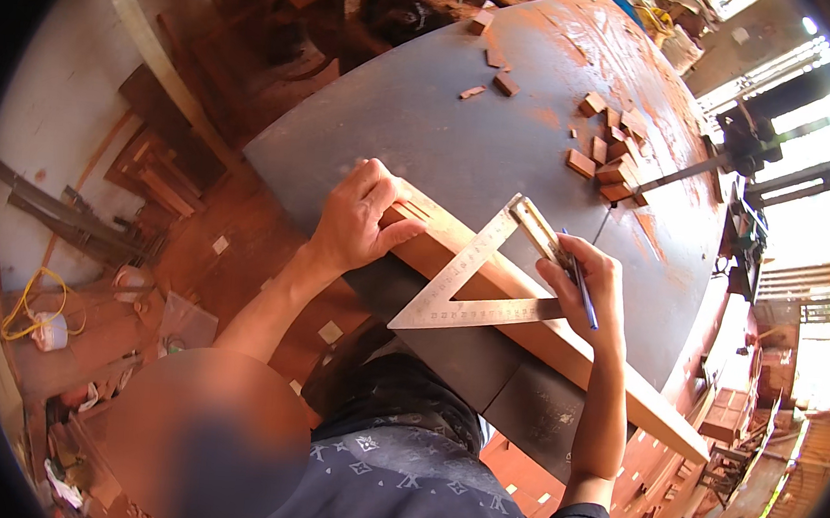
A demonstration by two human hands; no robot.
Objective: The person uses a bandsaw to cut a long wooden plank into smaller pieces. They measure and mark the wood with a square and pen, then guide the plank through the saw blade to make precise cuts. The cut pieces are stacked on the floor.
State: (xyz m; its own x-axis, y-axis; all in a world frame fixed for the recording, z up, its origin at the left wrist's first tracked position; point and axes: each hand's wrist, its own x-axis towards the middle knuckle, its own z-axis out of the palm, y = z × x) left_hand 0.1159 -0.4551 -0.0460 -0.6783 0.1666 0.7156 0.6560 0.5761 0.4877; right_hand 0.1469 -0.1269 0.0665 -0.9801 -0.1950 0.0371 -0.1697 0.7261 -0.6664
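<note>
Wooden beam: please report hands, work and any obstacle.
Left hand gripping beam near one end. Right hand holding blue pen and triangle ruler, laid across beam. Wood blocks on table, apart from beam.

We're looking steeply down from the person's head, one wide fisheye view, the left lens of a side-by-side pair, hanging close above the left fingers [375, 174] and right fingers [560, 281]. It's facing forward past them, sweeping across the grey surface [424, 125] beyond and bowing its edges. On the near side of the fingers, it's catching the wearer's own dark shirt [418, 495], and well out to their right it's taking in bright openings [825, 244].
</note>
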